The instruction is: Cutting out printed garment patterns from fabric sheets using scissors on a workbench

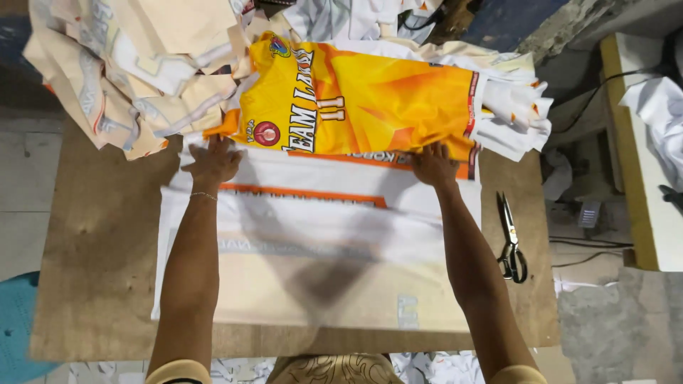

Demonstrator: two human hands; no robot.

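Observation:
A yellow and orange printed jersey panel (370,99) lies at the far side of a wooden table (92,242). Below it a large white sheet with an orange stripe (313,242) is spread flat toward me. My left hand (212,161) rests flat, fingers spread, on the sheet's upper left edge next to the jersey's corner. My right hand (432,165) presses on the jersey's lower edge where it meets the white sheet. Neither hand grips anything that I can see.
A heap of cream printed paper and fabric scraps (135,64) covers the far left. Black scissors (510,238) lie on the table's right side. White scraps (516,107) stick out past the jersey's right end. A pale bench (640,178) stands at right.

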